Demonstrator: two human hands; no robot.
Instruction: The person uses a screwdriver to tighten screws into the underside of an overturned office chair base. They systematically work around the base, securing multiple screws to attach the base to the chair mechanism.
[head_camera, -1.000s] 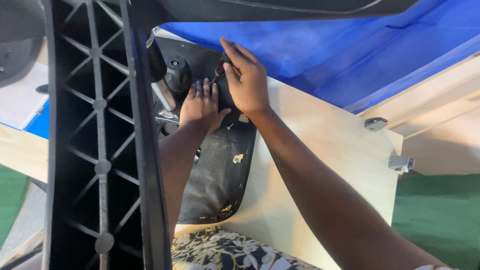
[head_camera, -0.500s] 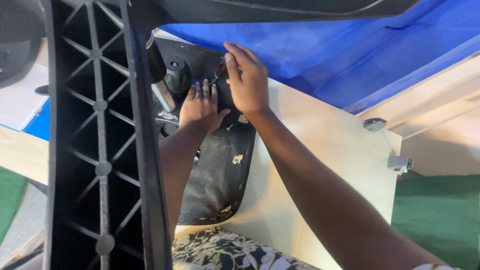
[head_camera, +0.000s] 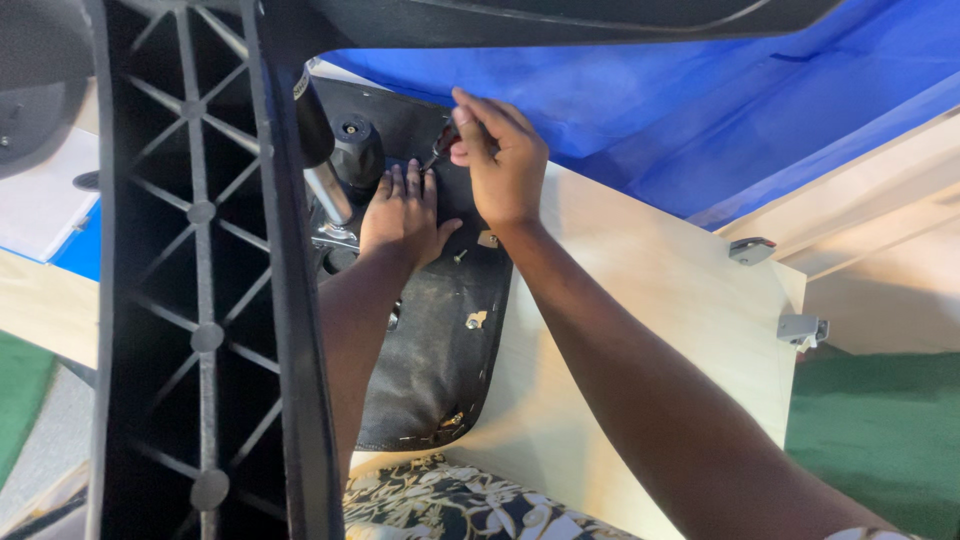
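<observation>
A pale wooden board (head_camera: 640, 330) fills the middle of the view, with green floor (head_camera: 880, 430) to the right of the arms and a blue sheet (head_camera: 690, 110) beyond the hands. Nearest, below both forearms, lies a patch of black-and-white patterned cloth (head_camera: 450, 505). A black ribbed plastic frame (head_camera: 200, 300) stands left of the left arm and cuts off much of that side.

The left hand (head_camera: 402, 215) lies flat and open, fingers together and stretched out, palm pressed on a black padded panel (head_camera: 435, 340) that rests on the board. The right hand (head_camera: 500, 160), just beside and slightly beyond the left, is curled with thumb and fingers pinched round a small tool (head_camera: 440, 150); only a thin dark tip and a reddish bit show, so its kind is hard to make out. The tip meets the panel close to the left fingertips.

The panel is worn, dusty and dotted with pale scuffs and a small screw (head_camera: 460, 257). Left of the left hand a black knob (head_camera: 355, 150) and a shiny metal rod (head_camera: 330, 190) rise from it, partly hidden by the frame. Well to the right of the right arm, two small metal brackets (head_camera: 775, 290) sit at the board's edge.
</observation>
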